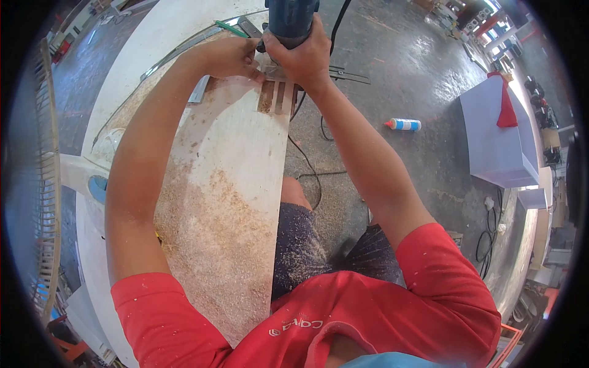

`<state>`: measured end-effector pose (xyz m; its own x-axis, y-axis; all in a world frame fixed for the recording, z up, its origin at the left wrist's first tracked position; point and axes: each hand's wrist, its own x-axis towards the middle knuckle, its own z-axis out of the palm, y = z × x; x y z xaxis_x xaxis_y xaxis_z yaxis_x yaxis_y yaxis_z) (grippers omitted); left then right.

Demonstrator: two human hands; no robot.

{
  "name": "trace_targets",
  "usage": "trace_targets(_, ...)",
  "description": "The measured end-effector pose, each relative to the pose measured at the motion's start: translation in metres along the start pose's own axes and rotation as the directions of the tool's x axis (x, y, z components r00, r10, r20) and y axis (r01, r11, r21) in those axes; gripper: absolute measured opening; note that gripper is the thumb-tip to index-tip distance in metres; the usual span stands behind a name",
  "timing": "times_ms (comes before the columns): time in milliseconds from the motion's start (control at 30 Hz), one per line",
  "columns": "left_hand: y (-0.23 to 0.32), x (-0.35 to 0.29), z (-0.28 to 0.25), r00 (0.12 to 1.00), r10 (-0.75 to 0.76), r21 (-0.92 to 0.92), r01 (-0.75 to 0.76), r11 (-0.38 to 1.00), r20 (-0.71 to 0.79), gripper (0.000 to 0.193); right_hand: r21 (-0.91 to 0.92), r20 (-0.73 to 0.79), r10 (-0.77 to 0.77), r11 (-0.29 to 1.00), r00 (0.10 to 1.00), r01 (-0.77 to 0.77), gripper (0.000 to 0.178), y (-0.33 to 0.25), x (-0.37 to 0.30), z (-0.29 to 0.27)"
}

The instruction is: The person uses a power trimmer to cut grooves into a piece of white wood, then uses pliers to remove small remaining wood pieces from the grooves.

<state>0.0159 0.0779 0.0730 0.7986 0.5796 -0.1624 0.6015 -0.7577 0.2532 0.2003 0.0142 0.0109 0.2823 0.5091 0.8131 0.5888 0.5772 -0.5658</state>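
At the far end of a white board, my right hand is wrapped round the dark blue body of a handheld router. My left hand is curled at the left side of the router's base, its fingers partly hidden. Straight slots are cut into the board's far right corner, just on the near side of the base. Metal guide rods stick out to the right of the tool. The cutting bit is hidden from view. Sawdust lies thick over the near half of the board.
A black cable trails over the dusty floor right of the board. A glue bottle with a red tip lies there too. Farther right stands a white box with a red cloth. A slatted frame rises at the left.
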Motion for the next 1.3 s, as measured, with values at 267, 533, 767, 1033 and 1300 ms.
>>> trace_targets(267,-0.002,0.008,0.003,1.000,0.014,-0.001,-0.014,1.000,0.008,0.078,0.007,0.000,0.037,0.999,0.999,-0.037,0.061,-0.017,0.002,-0.009)
trace_targets(533,0.022,-0.048,0.015,0.998,0.055,-0.012,-0.055,0.998,-0.029,0.072,0.066,0.077,0.140,0.987,0.987,-0.145,0.055,-0.065,-0.030,-0.023)
trace_targets(767,0.037,-0.079,0.024,0.999,0.044,0.001,-0.045,0.999,0.030,0.064,0.041,0.087,0.143,0.988,0.986,-0.147,0.054,-0.091,-0.052,-0.030)
trace_targets(1033,0.050,-0.086,0.019,0.999,0.037,-0.105,-0.037,0.994,-0.003,0.051,0.061,0.069,0.115,0.991,0.991,-0.119,0.060,-0.089,-0.057,-0.035)
trace_targets(1300,0.051,-0.081,0.026,0.992,0.109,-0.196,-0.119,0.973,-0.064,0.044,0.129,0.097,0.146,0.979,0.984,-0.158,0.078,-0.086,-0.051,-0.044)
